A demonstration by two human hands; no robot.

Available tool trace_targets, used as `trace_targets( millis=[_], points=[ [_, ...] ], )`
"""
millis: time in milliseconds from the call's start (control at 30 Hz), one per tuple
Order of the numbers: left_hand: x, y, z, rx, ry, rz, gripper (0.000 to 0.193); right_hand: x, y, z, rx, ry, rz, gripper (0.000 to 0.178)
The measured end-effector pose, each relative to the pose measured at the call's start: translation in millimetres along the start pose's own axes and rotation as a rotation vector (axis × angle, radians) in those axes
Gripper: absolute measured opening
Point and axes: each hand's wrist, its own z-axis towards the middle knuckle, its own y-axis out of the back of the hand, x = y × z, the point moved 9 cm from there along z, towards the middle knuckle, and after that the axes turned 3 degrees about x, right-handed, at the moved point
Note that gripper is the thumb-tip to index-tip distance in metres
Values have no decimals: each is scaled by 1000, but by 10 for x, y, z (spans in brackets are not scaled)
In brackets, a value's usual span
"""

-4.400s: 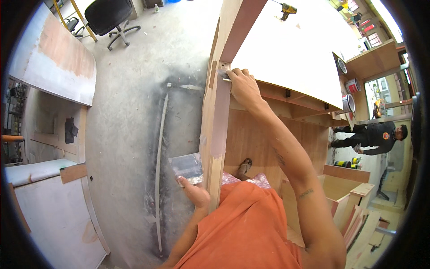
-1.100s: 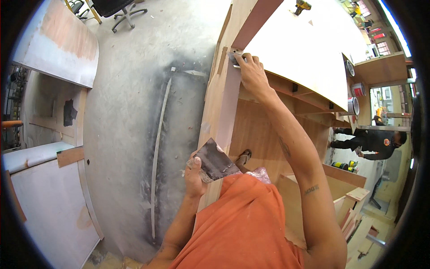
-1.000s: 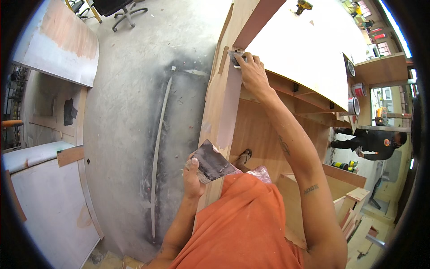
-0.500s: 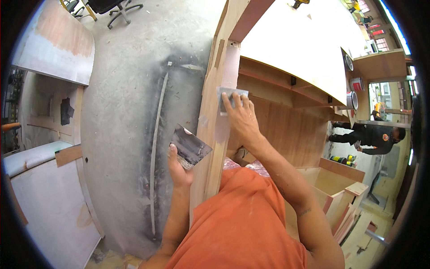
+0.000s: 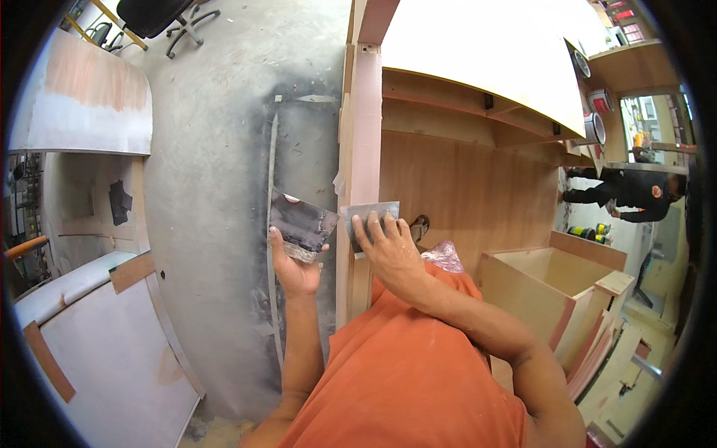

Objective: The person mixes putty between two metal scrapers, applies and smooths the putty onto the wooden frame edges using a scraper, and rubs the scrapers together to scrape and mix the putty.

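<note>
My left hand (image 5: 297,273) grips a wide dark scraper (image 5: 302,224), its blade smeared and its lower edge caked with pale putty. My right hand (image 5: 397,260) is closed on a thin grey metal scraper (image 5: 367,208), fingers spread across its face. That scraper lies against the narrow wooden edge (image 5: 365,142) of the cabinet frame, which carries a smooth pink coating above the blade. The two scrapers are close together but apart. Whether putty sits under the right scraper is hidden.
A brown-panelled cabinet (image 5: 448,172) with a white top (image 5: 478,52) stands to the right, an open wooden box (image 5: 549,272) below it. Cans (image 5: 594,128) and a person in dark clothes (image 5: 635,193) are farther right. White panels (image 5: 112,351) stand left; an office chair (image 5: 153,16) is far.
My right hand has drawn the metal scraper down the wooden edge toward my body. My left hand with the dark scraper has shifted slightly up and left, and the view has shifted.
</note>
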Motion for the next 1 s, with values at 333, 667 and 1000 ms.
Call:
trace_targets(
  millis=[333, 667, 1000],
  points=[
    [309, -262, -373, -8, 260, -150, 34, -654, 841, -276, -273, -50, 1093, 53],
    [511, -1219, -1367, 404, 59, 196, 45, -713, 308, -886, -314, 264, 932, 54],
    [496, -275, -1280, 51, -258, 203, 42, -477, -710, -822, -593, 0, 1447, 62]
  ],
)
